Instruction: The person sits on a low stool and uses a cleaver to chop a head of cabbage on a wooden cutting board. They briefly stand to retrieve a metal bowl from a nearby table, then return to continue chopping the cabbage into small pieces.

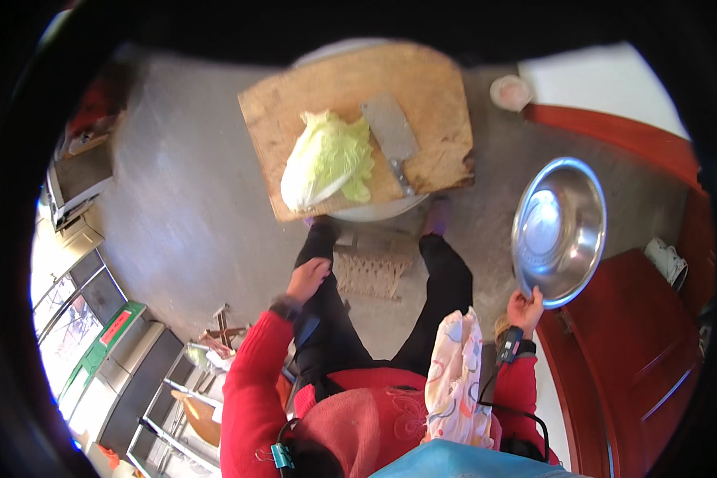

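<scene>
My right hand [526, 309] grips the rim of a stainless steel basin [579, 236], out to my right. Tilted up on its side, the basin shows its shiny inside, with nothing in it. My left hand [310, 279] lies on or just over my left leg; it holds nothing visible, and how far its fingers are curled is unclear. Before me, a napa cabbage [322, 161] rests on a worn wooden cutting board [430, 74]. Right of the cabbage lies a cleaver [391, 128], its handle pointing towards me. Under the board shows part of a white round basin or tub [382, 210].
A low stool with a woven seat [370, 275] stands between my legs. To the right are a dark red door [639, 346] and a small pale bowl-like container [511, 92] on the concrete floor [179, 197]. A metal rack [173, 412] stands at lower left.
</scene>
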A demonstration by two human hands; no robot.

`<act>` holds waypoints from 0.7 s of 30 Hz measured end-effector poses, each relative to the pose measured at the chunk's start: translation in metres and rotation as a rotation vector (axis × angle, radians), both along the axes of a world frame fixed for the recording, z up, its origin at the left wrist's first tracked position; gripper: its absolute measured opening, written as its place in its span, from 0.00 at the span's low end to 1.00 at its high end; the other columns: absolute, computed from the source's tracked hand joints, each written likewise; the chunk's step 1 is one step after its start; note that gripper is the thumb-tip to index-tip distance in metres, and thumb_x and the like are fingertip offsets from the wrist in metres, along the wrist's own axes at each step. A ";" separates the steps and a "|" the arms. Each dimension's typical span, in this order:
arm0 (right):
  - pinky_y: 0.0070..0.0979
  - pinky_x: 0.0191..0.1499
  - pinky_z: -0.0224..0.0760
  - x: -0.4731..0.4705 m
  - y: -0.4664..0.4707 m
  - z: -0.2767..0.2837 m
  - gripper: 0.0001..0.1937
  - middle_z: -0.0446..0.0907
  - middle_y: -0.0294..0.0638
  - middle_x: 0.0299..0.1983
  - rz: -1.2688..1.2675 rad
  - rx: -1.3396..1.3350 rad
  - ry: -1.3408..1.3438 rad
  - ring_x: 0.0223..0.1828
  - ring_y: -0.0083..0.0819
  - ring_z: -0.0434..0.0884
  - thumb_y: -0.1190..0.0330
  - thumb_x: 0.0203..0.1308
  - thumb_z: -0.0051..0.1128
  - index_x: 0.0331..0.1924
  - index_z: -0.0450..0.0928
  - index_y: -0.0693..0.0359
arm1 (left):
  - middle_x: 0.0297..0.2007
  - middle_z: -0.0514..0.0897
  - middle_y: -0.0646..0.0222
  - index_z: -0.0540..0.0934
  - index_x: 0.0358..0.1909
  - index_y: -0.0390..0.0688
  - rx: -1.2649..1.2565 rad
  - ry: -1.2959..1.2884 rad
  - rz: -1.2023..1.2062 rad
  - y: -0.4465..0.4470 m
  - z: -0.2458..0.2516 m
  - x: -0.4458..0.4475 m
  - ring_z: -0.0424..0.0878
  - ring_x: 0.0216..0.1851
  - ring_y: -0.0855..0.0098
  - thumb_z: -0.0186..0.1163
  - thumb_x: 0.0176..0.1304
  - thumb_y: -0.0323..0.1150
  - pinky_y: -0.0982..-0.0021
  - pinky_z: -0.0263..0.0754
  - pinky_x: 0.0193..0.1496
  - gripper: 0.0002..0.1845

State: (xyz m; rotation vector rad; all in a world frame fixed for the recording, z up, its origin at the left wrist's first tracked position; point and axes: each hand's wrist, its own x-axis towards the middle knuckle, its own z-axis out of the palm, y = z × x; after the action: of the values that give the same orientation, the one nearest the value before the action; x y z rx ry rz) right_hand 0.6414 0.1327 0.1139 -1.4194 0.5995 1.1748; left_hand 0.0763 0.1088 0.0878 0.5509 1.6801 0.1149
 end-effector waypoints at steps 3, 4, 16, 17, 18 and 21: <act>0.28 0.41 0.81 -0.033 0.011 -0.033 0.05 0.87 0.38 0.38 -0.019 0.058 -0.036 0.36 0.28 0.85 0.71 0.65 0.59 0.42 0.79 0.61 | 0.45 0.85 0.56 0.83 0.50 0.44 0.148 -0.016 -0.476 -0.007 -0.101 0.008 0.85 0.45 0.56 0.59 0.64 0.39 0.64 0.79 0.50 0.16; 0.28 0.41 0.81 -0.040 0.014 -0.044 0.05 0.87 0.38 0.39 -0.015 0.086 -0.056 0.36 0.28 0.85 0.71 0.66 0.58 0.42 0.79 0.61 | 0.49 0.84 0.57 0.82 0.52 0.46 0.116 -0.019 -0.584 -0.013 -0.134 0.014 0.83 0.49 0.56 0.60 0.62 0.40 0.62 0.78 0.53 0.18; 0.29 0.46 0.79 -0.009 0.053 -0.154 0.06 0.84 0.37 0.41 0.077 0.193 -0.190 0.42 0.30 0.84 0.73 0.66 0.58 0.45 0.77 0.61 | 0.56 0.79 0.63 0.76 0.61 0.58 -0.115 -0.021 -1.191 -0.090 -0.317 0.087 0.74 0.61 0.55 0.63 0.54 0.59 0.36 0.57 0.61 0.33; 0.29 0.47 0.79 0.002 0.055 -0.163 0.06 0.84 0.37 0.42 0.106 0.200 -0.210 0.43 0.30 0.84 0.73 0.66 0.57 0.45 0.77 0.61 | 0.56 0.80 0.62 0.77 0.60 0.58 -0.122 -0.028 -1.206 -0.089 -0.317 0.088 0.75 0.61 0.54 0.62 0.54 0.61 0.36 0.58 0.61 0.33; 0.30 0.48 0.79 0.013 0.056 -0.173 0.06 0.84 0.38 0.43 0.118 0.194 -0.237 0.44 0.31 0.84 0.74 0.65 0.57 0.45 0.77 0.61 | 0.55 0.80 0.61 0.78 0.60 0.58 -0.176 -0.064 -1.226 -0.085 -0.319 0.089 0.75 0.61 0.54 0.60 0.55 0.64 0.36 0.59 0.61 0.34; 0.34 0.55 0.77 0.040 0.047 -0.199 0.10 0.82 0.39 0.47 0.161 0.154 -0.306 0.50 0.33 0.82 0.75 0.64 0.56 0.48 0.75 0.63 | 0.57 0.80 0.58 0.77 0.62 0.54 -0.220 -0.259 -1.030 -0.063 -0.320 0.083 0.77 0.60 0.53 0.60 0.57 0.65 0.44 0.65 0.62 0.37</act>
State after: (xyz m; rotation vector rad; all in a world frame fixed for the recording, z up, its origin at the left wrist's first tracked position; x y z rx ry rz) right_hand 0.6817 0.1801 -0.0847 -1.4970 0.1808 1.0748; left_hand 0.1596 0.0460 -0.2322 1.1081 0.9828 -0.7047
